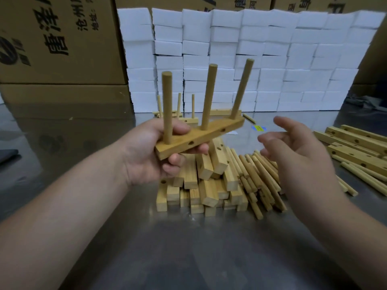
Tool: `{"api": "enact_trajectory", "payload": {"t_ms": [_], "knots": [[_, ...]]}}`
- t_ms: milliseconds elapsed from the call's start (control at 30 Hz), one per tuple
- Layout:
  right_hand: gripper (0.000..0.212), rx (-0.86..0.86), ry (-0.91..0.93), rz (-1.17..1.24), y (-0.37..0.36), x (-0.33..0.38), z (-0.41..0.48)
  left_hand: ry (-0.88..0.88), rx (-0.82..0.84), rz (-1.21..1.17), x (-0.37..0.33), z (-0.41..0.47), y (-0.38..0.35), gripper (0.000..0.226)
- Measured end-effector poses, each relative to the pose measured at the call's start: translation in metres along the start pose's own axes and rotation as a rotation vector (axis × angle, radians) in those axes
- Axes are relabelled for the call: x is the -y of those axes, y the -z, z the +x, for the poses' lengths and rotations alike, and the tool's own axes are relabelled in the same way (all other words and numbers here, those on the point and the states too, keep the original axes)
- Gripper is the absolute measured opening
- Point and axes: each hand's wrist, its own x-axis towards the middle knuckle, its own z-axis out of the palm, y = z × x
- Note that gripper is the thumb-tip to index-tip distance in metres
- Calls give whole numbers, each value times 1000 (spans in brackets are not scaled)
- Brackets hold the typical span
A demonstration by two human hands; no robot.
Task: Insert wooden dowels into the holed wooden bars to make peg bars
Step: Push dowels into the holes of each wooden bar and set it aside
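Gripping a holed bar [201,137] with three upright dowels [207,97] at frame centre, left hand [146,151] fingers clamped round it; right hand [297,151] beside, fingers apart, empty, above loose dowels [259,181].

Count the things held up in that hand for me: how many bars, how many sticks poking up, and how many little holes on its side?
Wooden bar in the left hand: 1
Upright dowels in it: 3
Visible side holes: 2
Total: 6
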Motion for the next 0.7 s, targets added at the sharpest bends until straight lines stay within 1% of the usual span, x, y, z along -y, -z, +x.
{"api": "enact_trajectory", "payload": {"t_ms": [100,133,167,233,267,300,333,433,467,500,567,633,700], "knots": [[71,118,-34,-23,2,-3,2,102,212,-49,-2,-2,2,41],[73,161,-30,-41,0,-3,1,126,272,-65,-2,-3,3,43],[66,202,-23,-44,-2,-3,0,150,320,-74,-2,-3,3,46],[38,254,-1,5,-6,-4,-2,181,357,-75,-2,-5,3,45],[28,262,3,36,-6,-5,-3,185,339,-73,-3,-5,1,39],[23,261,4,55,-7,-5,-3,174,284,-73,-4,-5,-1,34],[19,251,7,61,-7,-6,-3,143,199,-76,-4,-4,-3,34],[10,162,20,50,-5,-7,-1,-27,-91,-72,-1,2,0,58],[9,127,23,50,-4,-8,0,-90,-163,-73,0,5,0,58],[8,97,25,42,-3,-8,2,-146,-211,-88,1,7,-2,51],[8,51,25,5,-2,-9,4,-241,-226,-108,3,8,-4,32],[8,29,18,-7,-1,-11,4,-297,-234,-53,6,10,-4,33],[10,31,18,1,-2,-11,4,-309,-301,28,9,12,-4,33]]}}
